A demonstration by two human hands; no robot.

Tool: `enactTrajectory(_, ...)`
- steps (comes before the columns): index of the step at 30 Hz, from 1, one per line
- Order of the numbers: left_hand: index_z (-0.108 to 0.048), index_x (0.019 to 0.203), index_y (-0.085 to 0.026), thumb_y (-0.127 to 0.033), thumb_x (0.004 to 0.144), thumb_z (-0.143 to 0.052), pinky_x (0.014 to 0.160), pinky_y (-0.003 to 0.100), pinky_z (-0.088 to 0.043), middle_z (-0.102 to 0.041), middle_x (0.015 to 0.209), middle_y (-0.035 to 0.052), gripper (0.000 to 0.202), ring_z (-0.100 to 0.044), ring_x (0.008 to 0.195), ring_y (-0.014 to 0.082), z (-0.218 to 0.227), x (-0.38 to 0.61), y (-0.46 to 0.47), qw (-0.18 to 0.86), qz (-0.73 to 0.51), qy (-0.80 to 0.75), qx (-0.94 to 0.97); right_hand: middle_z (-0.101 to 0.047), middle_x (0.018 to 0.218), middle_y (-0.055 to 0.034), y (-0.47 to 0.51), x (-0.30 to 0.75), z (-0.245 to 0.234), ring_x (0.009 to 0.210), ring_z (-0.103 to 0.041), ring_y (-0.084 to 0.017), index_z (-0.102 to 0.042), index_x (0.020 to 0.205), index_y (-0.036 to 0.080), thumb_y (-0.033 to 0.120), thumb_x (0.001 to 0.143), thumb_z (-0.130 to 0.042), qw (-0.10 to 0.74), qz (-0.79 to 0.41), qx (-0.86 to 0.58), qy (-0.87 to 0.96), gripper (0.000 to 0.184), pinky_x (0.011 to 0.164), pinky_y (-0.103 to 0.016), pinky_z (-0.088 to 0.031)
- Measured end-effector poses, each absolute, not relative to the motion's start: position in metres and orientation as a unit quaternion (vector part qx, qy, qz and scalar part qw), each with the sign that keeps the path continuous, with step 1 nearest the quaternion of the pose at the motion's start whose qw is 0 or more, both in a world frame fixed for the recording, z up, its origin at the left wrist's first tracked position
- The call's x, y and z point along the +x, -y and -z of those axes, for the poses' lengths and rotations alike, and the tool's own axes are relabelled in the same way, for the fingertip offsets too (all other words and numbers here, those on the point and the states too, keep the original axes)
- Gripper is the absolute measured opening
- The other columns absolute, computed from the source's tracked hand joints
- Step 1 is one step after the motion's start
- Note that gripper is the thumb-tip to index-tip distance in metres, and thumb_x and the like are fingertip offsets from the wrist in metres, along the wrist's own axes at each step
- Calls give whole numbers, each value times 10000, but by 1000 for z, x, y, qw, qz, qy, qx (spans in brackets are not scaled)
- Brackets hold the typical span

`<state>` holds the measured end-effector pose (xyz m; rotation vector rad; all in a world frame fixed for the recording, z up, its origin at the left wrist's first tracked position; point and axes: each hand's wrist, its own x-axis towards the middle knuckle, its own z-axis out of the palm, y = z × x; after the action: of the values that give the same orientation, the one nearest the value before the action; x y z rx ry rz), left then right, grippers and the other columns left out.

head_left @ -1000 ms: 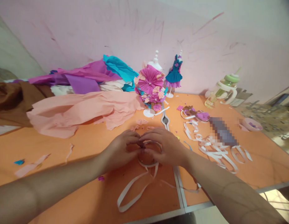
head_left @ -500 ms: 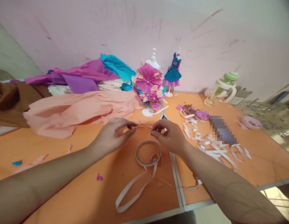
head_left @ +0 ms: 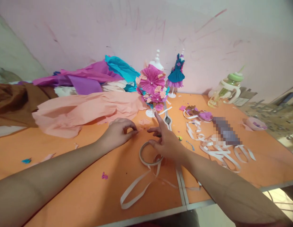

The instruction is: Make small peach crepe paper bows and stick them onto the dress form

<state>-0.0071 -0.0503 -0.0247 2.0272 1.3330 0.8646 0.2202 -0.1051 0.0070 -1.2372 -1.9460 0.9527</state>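
My left hand (head_left: 119,131) is above the orange table, thumb and index finger pinched together. Whatever they hold is too small to make out; tiny peach paper scraps (head_left: 144,121) lie just beyond the fingertips. My right hand (head_left: 166,138) is open, its index finger stretched out and the others loosely bent, with nothing seen in it. Below it a roll of tape (head_left: 141,154) lies flat, its right side partly hidden by that hand. A loop of narrow white ribbon (head_left: 134,186) trails from the roll toward the front edge.
A stand with pink paper flowers (head_left: 151,82) and a small teal dress form (head_left: 176,74) stand at the back. Peach crepe paper (head_left: 89,110) spreads left. White ribbons (head_left: 215,151), a blurred dark object (head_left: 225,130) and a green-lidded bottle (head_left: 228,90) are right. Scissors (head_left: 168,119) lie mid-table.
My right hand has opened from a pinch, its index finger now extended, and has moved slightly down and left over the tape roll. My left hand stays pinched, almost in place.
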Motion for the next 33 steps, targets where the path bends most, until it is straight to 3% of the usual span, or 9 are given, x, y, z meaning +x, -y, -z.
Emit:
enactTrajectory(5,-683,846,-228,-534,768,-656,881,336,-444,-721,955,25,317,-639,930,236,6,14,89,317,-324,-515,728,-658,1102,-74,105,215,-1,921,-591,-197,-32,1528,261,369,772,-675,386,-359,-486,697,998,739,-339,-499)
enactTrajectory(8,-676,835,-222,-534,779,-650,830,327,-458,-718,882,19,318,-647,869,222,4,21,99,335,-324,-517,718,-680,939,-26,104,213,-3,803,-602,-165,-56,1524,254,327,767,-681,409,-377,-482,676,984,693,-311,-484)
enactTrajectory(12,-654,1023,-231,-509,774,-670,875,332,-455,-706,1032,36,373,-632,979,229,9,18,93,376,-338,-480,717,-672,833,20,105,213,-5,704,-585,-127,-90,1519,280,266,784,-659,409,-384,-482,673,929,674,-280,-467)
enactTrajectory(14,-658,1057,-241,-504,785,-661,907,337,-447,-701,1075,35,378,-625,1022,234,10,16,91,403,-333,-468,713,-680,832,26,105,213,-5,673,-572,-117,-108,1517,293,254,780,-664,393,-376,-483,686,923,669,-275,-459)
enactTrajectory(19,-702,849,-218,-510,804,-639,845,336,-460,-721,881,27,302,-650,866,225,8,17,92,392,-318,-506,699,-693,825,32,109,211,-6,609,-545,-100,-156,1506,308,248,766,-683,385,-366,-485,695,911,650,-267,-446)
enactTrajectory(22,-682,870,-207,-492,798,-656,799,311,-485,-717,887,36,295,-649,853,215,7,19,94,414,-369,-494,670,-686,812,35,109,208,-5,584,-528,-92,-207,1487,299,276,770,-685,414,-372,-489,672,863,623,-254,-441)
enactTrajectory(26,-649,1049,-223,-470,793,-670,824,309,-504,-712,1034,53,357,-651,960,228,8,20,94,489,-404,-444,632,-679,812,40,109,205,-3,566,-509,-86,-233,1470,302,289,770,-683,447,-370,-490,651,832,592,-243,-434)
enactTrajectory(29,-690,937,-209,-464,766,-700,810,315,-501,-728,954,56,307,-662,918,240,8,20,92,492,-370,-460,640,-679,818,42,109,206,-3,558,-507,-90,-217,1473,306,319,778,-679,440,-361,-490,661,835,586,-249,-442)
enactTrajectory(33,-685,834,-211,-441,765,-709,833,306,-477,-724,875,37,242,-659,897,227,12,16,87,499,-403,-470,607,-649,1065,-34,101,219,-5,767,-580,-147,-254,1471,284,370,836,-606,407,-230,-497,732,732,718,-307,-487)
